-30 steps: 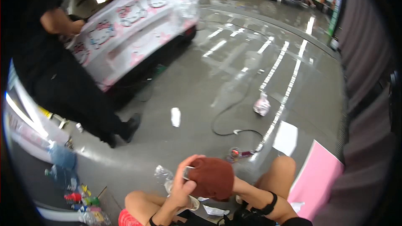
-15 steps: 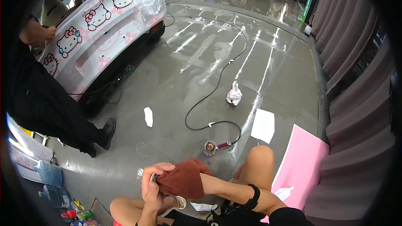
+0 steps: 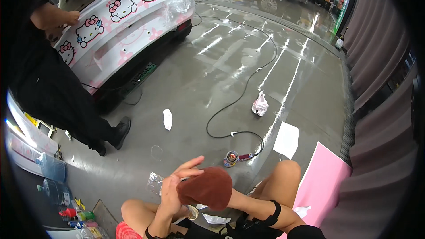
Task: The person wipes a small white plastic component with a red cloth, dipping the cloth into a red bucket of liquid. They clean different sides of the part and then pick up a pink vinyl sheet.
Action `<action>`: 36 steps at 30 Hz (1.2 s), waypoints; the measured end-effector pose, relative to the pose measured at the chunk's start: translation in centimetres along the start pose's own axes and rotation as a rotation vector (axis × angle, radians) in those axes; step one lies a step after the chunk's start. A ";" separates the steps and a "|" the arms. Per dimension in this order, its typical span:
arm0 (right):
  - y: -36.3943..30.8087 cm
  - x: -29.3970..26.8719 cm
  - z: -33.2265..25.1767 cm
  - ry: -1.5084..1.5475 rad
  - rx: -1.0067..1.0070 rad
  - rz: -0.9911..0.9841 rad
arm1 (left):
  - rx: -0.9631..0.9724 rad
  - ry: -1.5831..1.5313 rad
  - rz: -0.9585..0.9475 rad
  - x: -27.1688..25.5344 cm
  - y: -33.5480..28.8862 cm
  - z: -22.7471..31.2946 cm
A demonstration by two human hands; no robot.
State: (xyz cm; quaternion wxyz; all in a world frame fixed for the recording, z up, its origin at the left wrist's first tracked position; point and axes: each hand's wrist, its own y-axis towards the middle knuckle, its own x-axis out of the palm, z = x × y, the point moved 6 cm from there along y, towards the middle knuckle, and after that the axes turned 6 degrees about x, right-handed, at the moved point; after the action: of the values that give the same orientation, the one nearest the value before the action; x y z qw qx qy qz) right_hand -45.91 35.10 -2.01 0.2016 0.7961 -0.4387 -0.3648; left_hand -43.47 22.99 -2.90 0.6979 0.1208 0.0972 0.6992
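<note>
A reddish-brown cloth mitt (image 3: 206,189) covers my right hand (image 3: 223,194) down to the wrist, so its fingers are hidden. My left hand (image 3: 173,188) rests against the mitt's left side, its fingers stretched out and apart over the mitt's upper edge. Beyond the mitt, on the grey floor, lies a round-headed corded tool (image 3: 232,158) with a dark red handle. Its black cable (image 3: 228,104) winds away toward the far end of the room.
A person in black (image 3: 62,93) stands at left by a white car rear (image 3: 119,31) with pink cartoon-cat film. Crumpled film (image 3: 260,104), white paper (image 3: 287,140) and a pink sheet (image 3: 321,181) lie on the floor. Water jugs (image 3: 55,191) stand lower left. Grey curtains (image 3: 376,40) hang right.
My left hand has loosened from gripping the mitt's end, and its fingers have straightened. The mitt now looks smoother and rounder over my right hand. The whole view has shifted slightly.
</note>
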 end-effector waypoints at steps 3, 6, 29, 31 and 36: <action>-1.2 0.1 0.6 -0.074 0.023 0.105 | 0.009 -0.049 0.033 1.4 0.0 0.2; -2.8 0.7 1.3 -0.138 0.124 0.101 | 0.048 0.000 0.076 1.6 -0.5 -0.7; 4.4 -1.3 0.9 0.650 0.692 -0.407 | 0.189 -0.336 0.192 -1.0 0.5 0.8; 4.5 -1.4 0.9 0.511 0.647 -0.347 | 0.103 -0.496 0.240 -1.3 0.4 0.1; 4.9 -2.6 0.4 0.022 0.542 -0.182 | -0.003 -0.542 0.351 -1.9 0.3 -1.5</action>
State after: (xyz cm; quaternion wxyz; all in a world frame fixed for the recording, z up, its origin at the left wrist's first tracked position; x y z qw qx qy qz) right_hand -49.84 34.70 1.88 -0.0475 0.8611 -0.4446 -0.2420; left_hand -44.26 21.15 -4.31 0.5673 0.3166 -0.1155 0.7514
